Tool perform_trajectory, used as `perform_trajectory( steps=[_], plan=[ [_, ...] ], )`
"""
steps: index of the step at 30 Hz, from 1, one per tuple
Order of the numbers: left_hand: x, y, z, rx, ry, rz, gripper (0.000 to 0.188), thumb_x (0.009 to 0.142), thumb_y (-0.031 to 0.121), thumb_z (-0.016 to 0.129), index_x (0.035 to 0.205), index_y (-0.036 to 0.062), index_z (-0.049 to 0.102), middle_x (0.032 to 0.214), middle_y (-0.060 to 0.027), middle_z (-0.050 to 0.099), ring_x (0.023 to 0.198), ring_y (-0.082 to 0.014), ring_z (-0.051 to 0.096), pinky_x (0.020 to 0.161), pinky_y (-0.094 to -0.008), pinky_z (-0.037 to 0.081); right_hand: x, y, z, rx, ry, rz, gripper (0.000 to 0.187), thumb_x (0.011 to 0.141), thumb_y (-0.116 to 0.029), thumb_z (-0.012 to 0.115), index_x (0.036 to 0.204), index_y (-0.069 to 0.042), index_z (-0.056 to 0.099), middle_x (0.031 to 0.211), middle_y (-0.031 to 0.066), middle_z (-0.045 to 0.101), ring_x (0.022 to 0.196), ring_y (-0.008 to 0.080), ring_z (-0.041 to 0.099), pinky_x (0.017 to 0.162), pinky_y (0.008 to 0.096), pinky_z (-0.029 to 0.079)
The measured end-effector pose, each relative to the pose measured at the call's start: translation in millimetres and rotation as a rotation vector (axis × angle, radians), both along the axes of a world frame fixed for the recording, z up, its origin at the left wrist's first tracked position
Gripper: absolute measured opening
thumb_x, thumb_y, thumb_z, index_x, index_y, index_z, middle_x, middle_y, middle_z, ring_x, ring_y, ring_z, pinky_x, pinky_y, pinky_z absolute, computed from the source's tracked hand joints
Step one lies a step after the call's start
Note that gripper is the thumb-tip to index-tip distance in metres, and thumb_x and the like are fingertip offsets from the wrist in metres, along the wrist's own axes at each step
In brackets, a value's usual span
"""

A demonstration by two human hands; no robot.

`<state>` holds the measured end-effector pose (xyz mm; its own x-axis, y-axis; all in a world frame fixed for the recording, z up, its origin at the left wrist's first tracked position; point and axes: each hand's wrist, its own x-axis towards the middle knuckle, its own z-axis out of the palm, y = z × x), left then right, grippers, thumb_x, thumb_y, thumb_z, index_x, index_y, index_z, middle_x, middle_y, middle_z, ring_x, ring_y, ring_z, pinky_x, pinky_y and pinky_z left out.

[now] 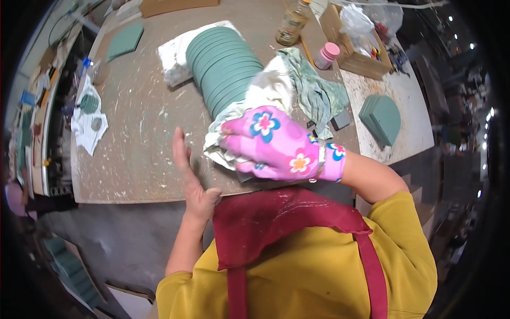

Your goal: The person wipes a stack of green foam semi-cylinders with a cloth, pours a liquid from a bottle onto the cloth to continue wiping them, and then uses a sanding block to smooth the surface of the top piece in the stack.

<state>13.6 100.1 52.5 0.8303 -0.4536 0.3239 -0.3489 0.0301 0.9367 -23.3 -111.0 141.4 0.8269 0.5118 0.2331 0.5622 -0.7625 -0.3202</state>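
Note:
A long row of thin green rounded plates [223, 66] lies across the worktable, partly resting on a white wrapped block [173, 61]. My right hand [279, 141], in a pink flowered glove, is closed on a crumpled white cloth [273, 87] with green stains. It presses this cloth against the near end of the row; its fingertips are partly sunk in the folds. My left hand [192, 183] is bare and holds nothing. It hovers by the table's front edge, left of the cloth, with fingers stretched upward and thumb apart.
Right of the row lie a green-stained cloth [319, 93], a pink-lidded jar [326, 56], a bottle [293, 24] and a small dark block [341, 120]. Farther right are a cardboard box [361, 66] and stacked green plates [382, 119]. At left are a green plate [125, 41] and white cloth [87, 130].

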Motion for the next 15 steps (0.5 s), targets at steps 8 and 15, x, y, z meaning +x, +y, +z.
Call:
perform_trajectory(
  steps=[8, 15],
  plan=[
    [43.4, -54.3, 47.0, 0.422, -0.665, -0.063, 0.042, 0.069, 0.027, 0.076, 0.105, 0.0088, 0.063, 0.098, -0.0114, 0.056, 0.101, -0.0339, 0.050, 0.085, -0.0441, 0.042, -75.4, -61.3, -10.1, 0.293, 0.061, -0.544, 0.094, 0.070, -0.046, 0.075, 0.138, 0.003, 0.033, 0.142, 0.0224, 0.034, 0.131, 0.0372, 0.034, 0.108, 0.0434, 0.027],
    [24.6, -67.2, 38.5, 0.547, -0.690, -0.093, 0.031, 0.069, 0.020, 0.073, 0.093, 0.0044, 0.061, 0.089, -0.0133, 0.054, 0.088, -0.0331, 0.052, 0.077, -0.0409, 0.043, -43.1, -38.3, -63.9, 0.338, 0.182, -0.428, 0.100, 0.063, -0.043, 0.079, 0.139, 0.002, 0.031, 0.146, 0.0198, 0.027, 0.135, 0.0376, 0.025, 0.110, 0.0415, 0.022]
  ],
)
